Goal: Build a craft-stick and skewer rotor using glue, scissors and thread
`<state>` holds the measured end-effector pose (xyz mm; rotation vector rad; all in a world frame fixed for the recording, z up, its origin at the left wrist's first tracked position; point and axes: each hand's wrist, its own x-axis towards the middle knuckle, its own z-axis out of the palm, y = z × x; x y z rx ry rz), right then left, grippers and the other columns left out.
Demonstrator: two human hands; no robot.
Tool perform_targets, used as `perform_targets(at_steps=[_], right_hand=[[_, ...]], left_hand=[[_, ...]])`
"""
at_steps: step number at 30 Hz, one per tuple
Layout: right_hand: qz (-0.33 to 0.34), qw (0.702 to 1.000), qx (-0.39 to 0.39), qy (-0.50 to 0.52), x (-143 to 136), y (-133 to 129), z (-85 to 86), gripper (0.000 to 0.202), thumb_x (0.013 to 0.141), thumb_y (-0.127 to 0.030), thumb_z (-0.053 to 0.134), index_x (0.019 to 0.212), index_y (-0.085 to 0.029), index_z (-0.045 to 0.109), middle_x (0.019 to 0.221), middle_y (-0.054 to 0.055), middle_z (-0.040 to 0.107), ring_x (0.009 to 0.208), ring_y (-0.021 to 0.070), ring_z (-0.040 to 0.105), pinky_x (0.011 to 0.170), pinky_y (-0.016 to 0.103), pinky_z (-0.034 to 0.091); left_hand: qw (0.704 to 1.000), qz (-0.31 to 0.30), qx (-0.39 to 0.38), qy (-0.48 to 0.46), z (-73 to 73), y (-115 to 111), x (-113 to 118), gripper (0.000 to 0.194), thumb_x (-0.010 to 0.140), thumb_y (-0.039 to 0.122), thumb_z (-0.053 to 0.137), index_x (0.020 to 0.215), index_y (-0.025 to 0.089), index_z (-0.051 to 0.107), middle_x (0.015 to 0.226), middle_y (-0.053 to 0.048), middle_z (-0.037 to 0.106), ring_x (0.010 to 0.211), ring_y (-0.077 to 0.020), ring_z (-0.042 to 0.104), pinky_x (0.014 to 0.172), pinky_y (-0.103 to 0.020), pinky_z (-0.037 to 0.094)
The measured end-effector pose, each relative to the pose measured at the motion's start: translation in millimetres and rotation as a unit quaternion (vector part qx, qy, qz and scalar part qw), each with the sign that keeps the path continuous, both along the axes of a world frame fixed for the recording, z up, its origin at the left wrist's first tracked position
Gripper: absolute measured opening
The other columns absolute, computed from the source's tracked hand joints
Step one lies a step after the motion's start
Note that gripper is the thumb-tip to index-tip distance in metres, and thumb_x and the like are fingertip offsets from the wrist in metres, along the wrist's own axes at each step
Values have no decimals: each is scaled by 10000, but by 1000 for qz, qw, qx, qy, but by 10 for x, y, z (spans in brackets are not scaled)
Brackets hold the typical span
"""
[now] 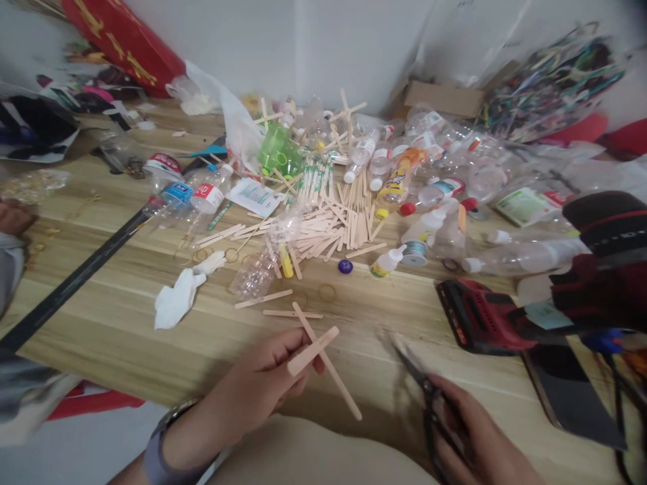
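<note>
Near the front edge of the wooden table, my left hand pinches two crossed wooden craft sticks where they overlap. My right hand is closed round the handles of dark scissors; their blades point up and left over the tabletop, slightly blurred. The scissors and the crossed sticks are apart. Two single sticks lie just beyond my left hand. Farther back is a large heap of loose sticks. A small glue bottle and a purple cap rest in front of that heap.
Plastic bottles crowd the back and right. A red and black power tool and a phone lie at right. A crumpled tissue and a long black bar are at left. Another person's hand shows at the left edge.
</note>
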<state>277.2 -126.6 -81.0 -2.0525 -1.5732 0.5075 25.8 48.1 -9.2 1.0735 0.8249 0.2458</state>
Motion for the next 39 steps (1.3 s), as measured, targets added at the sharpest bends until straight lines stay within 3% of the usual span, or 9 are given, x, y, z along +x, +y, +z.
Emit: perform_targets(at_steps=[4,6,9,16,23,29,34,39], right_hand=[[-19,984,44,170,-79,421,399,261,884,-369,602,1101,-235,547,881,59,722,729,177,709,662,253,590],[-30,970,71,232,-252,644,527,239,881,-355,625,1057,-241,511,966,73,725,723,154,690,605,226,563],[27,930,76,360,-547,892,607,220,867,-340,645,993,-240,495,1010,66,727,693,127,657,577,213,530],[44,892,100,439,-789,1018,585,193,856,-334,678,927,-228,533,821,-4,648,714,115,633,632,210,525],[22,903,124,410,-810,961,587,161,885,-299,644,985,-252,527,796,-32,634,694,102,638,611,188,527],[29,900,134,415,-797,978,576,165,873,-305,661,967,-257,535,816,-27,632,715,103,644,608,183,527],[23,880,123,458,-807,982,554,204,860,-346,685,977,-272,535,784,-39,629,686,103,634,605,189,531],[12,883,120,454,-816,966,564,229,845,-367,702,971,-268,539,778,-37,628,675,99,633,596,180,533]], left_hand=[[999,-33,18,9,20,-11,35,416,841,585,549,766,176,555,475,101,340,424,-64,218,434,-238,146],[999,-43,12,4,22,-23,54,409,850,570,553,787,167,584,477,101,340,423,-61,218,439,-243,142],[999,-33,-14,-10,17,-52,73,422,820,584,591,830,163,610,464,110,300,419,-60,186,432,-247,111],[998,-17,-49,-33,8,-85,110,487,745,659,647,736,180,559,469,107,264,447,-69,163,433,-241,91],[998,-2,57,-15,99,-55,182,501,789,584,629,543,194,434,511,66,315,500,-88,240,484,-252,165],[996,-62,-58,-24,-2,-47,108,462,784,635,630,809,175,600,561,77,333,506,-80,228,484,-244,153],[994,-92,-62,-23,41,3,114,529,742,704,619,769,177,577,537,73,359,486,-78,261,481,-239,187],[994,-78,-78,2,20,-10,116,438,766,610,658,804,176,613,561,68,346,518,-84,249,499,-239,163]])
